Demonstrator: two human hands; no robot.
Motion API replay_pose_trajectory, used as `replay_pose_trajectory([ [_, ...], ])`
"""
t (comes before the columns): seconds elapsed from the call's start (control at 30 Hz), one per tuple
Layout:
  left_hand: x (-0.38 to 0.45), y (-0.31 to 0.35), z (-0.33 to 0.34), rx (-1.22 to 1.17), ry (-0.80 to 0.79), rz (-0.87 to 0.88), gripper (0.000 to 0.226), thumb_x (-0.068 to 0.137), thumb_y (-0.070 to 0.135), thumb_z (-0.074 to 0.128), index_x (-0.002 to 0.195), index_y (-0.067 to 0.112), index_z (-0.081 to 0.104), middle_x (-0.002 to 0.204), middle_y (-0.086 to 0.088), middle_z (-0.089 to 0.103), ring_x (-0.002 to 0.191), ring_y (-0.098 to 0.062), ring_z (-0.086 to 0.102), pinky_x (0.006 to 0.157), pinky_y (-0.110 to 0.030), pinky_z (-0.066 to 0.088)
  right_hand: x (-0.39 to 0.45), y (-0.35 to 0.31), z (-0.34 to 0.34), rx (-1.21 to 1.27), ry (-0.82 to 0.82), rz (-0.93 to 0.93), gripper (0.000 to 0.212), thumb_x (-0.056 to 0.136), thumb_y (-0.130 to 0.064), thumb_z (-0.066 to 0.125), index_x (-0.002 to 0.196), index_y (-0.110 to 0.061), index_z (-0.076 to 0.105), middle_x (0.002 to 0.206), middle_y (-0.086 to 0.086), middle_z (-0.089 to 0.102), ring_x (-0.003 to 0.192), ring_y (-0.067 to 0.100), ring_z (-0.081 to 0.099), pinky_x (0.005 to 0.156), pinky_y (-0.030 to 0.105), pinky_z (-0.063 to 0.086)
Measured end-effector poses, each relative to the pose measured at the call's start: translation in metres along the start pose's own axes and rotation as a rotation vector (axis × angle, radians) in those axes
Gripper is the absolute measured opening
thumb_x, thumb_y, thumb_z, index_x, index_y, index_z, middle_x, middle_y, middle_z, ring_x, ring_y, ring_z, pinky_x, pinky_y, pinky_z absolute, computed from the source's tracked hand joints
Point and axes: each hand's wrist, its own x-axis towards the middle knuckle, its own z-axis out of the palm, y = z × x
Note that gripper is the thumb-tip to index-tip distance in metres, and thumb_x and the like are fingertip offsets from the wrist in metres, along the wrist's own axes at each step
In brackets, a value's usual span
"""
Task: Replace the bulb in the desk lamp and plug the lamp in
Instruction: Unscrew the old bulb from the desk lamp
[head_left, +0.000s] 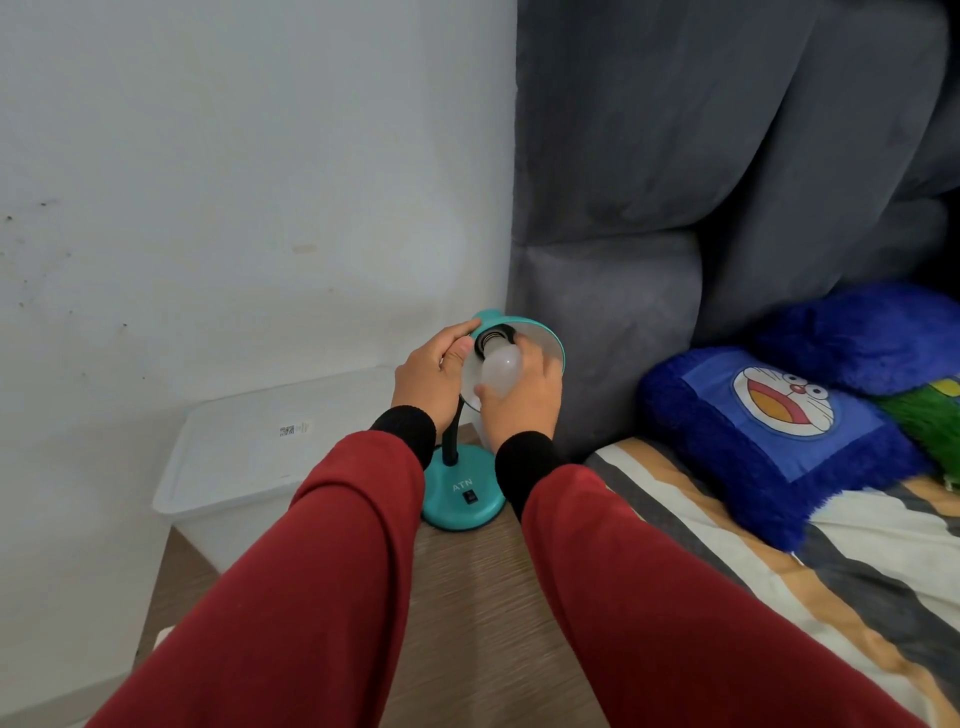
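Observation:
A teal desk lamp stands on a wooden bedside table (467, 597), its round base (464, 496) carrying a black switch. The shade (540, 338) is tipped toward me, showing its white inside and the dark socket. My left hand (431, 376) grips the back of the shade. A white bulb (500, 371) sits at the socket mouth, and my right hand (524, 402) is wrapped around it. The cord and plug are hidden.
A translucent plastic box with a lid (244, 452) stands left of the table against the white wall. A grey padded headboard (675, 208) rises behind the lamp. To the right lies a bed with a striped sheet (779, 587) and blue plush pillows (769, 431).

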Motion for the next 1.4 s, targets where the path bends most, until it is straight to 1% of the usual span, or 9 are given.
replay_pose_trajectory([
  [0.17, 0.0003, 0.0013, 0.0009, 0.0, -0.001, -0.012, 0.032, 0.101, 0.026, 0.04, 0.126, 0.032, 0.059, 0.13, 0.002, 0.062, 0.121, -0.018, 0.056, 0.108, -0.038, 0.043, 0.0, -0.0023, 0.0004, 0.236, -0.026, 0.207, 0.079, 0.08, -0.039, 0.069, 0.145, -0.018, 0.028, 0.146, 0.013, 0.037, 0.133, 0.028, 0.038, 0.106, 0.034, 0.036],
  [0.33, -0.0005, 0.0002, 0.0011, -0.013, 0.003, -0.01, 0.031, 0.101, 0.028, 0.041, 0.126, 0.031, 0.059, 0.129, 0.002, 0.062, 0.121, -0.018, 0.056, 0.108, -0.04, 0.043, -0.0014, -0.0019, 0.0009, 0.061, 0.029, 0.024, 0.069, 0.079, -0.008, 0.07, 0.139, -0.023, 0.038, 0.139, 0.009, 0.034, 0.127, 0.028, 0.043, 0.104, 0.03, 0.038],
  [0.5, -0.0002, 0.0017, 0.0009, -0.009, 0.006, -0.017, 0.031, 0.101, 0.026, 0.041, 0.125, 0.032, 0.06, 0.129, 0.002, 0.062, 0.12, -0.018, 0.056, 0.108, -0.039, 0.043, -0.0005, -0.0016, -0.0029, 0.279, -0.04, 0.23, 0.083, 0.076, -0.033, 0.075, 0.144, -0.023, 0.028, 0.142, 0.012, 0.039, 0.129, 0.028, 0.043, 0.103, 0.034, 0.039],
  [0.67, -0.001, 0.0011, 0.0008, -0.009, 0.002, -0.01, 0.031, 0.1, 0.028, 0.041, 0.126, 0.031, 0.059, 0.129, 0.003, 0.062, 0.121, -0.017, 0.056, 0.108, -0.039, 0.042, 0.0, -0.0017, -0.0027, -0.009, -0.023, -0.024, 0.068, 0.078, -0.01, 0.071, 0.138, -0.021, 0.04, 0.14, 0.008, 0.037, 0.13, 0.026, 0.039, 0.106, 0.029, 0.035],
  [0.77, -0.001, 0.0022, 0.0008, -0.008, 0.003, -0.016, 0.031, 0.101, 0.027, 0.041, 0.126, 0.032, 0.059, 0.129, 0.003, 0.062, 0.121, -0.017, 0.056, 0.108, -0.038, 0.042, -0.0012, -0.0044, -0.0011, 0.181, -0.017, 0.148, 0.08, 0.078, -0.029, 0.073, 0.144, -0.019, 0.03, 0.145, 0.012, 0.033, 0.132, 0.026, 0.037, 0.106, 0.031, 0.035],
  [0.87, -0.0016, 0.003, 0.0012, 0.0, 0.011, -0.025, 0.032, 0.101, 0.026, 0.04, 0.126, 0.032, 0.059, 0.13, 0.003, 0.062, 0.121, -0.017, 0.055, 0.109, -0.037, 0.042, 0.0008, -0.0039, 0.0023, 0.224, -0.027, 0.296, 0.07, 0.08, -0.044, 0.067, 0.137, -0.014, 0.039, 0.137, 0.015, 0.046, 0.124, 0.029, 0.047, 0.1, 0.034, 0.041],
  [1.0, -0.002, 0.0027, -0.0003, -0.008, 0.01, -0.012, 0.031, 0.101, 0.026, 0.041, 0.126, 0.031, 0.059, 0.131, 0.002, 0.061, 0.122, -0.017, 0.055, 0.108, -0.038, 0.042, -0.0016, -0.0054, 0.0023, 0.089, -0.007, 0.116, 0.065, 0.081, -0.023, 0.07, 0.138, -0.017, 0.039, 0.141, 0.012, 0.035, 0.126, 0.029, 0.044, 0.103, 0.032, 0.038],
  [1.2, -0.003, 0.0028, 0.0008, -0.001, 0.015, -0.009, 0.031, 0.101, 0.026, 0.041, 0.126, 0.031, 0.059, 0.131, 0.004, 0.061, 0.124, -0.015, 0.053, 0.11, -0.036, 0.04, -0.0002, -0.001, 0.0006, 0.153, -0.043, 0.241, 0.07, 0.08, -0.038, 0.069, 0.139, -0.016, 0.038, 0.135, 0.014, 0.049, 0.124, 0.03, 0.048, 0.099, 0.033, 0.041],
  [1.4, -0.0021, 0.0035, 0.0014, 0.0, 0.023, -0.005, 0.031, 0.101, 0.026, 0.041, 0.126, 0.031, 0.059, 0.13, 0.003, 0.062, 0.123, -0.016, 0.054, 0.11, -0.035, 0.04, -0.0032, -0.0035, -0.0051, -0.018, -0.013, 0.067, 0.065, 0.081, -0.011, 0.069, 0.137, -0.019, 0.038, 0.141, 0.009, 0.033, 0.123, 0.028, 0.047, 0.102, 0.032, 0.041],
])
